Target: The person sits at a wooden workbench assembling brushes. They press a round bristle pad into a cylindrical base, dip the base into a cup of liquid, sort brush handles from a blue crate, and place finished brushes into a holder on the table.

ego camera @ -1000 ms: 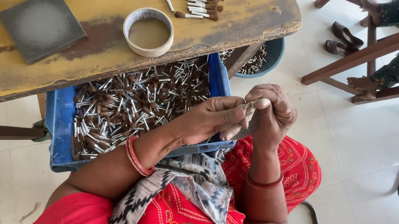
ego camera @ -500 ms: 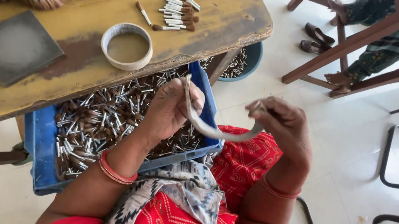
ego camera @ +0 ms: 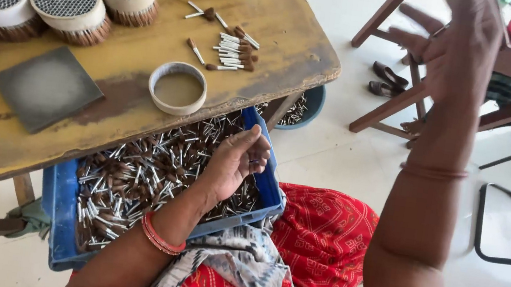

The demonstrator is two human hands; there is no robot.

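The blue crate rests on the person's lap, partly tucked under the wooden table, and is heaped with small brush pieces that have silver stems and brown tips. The left hand hovers over the crate's right end, palm up, fingers loosely curled; whether they pinch a piece cannot be told. The right hand is raised well above and right of the crate, fingers spread, gripping nothing visible. On the table above the crate sit a round white ring, a grey square pad, a few loose brush pieces and round packed bundles.
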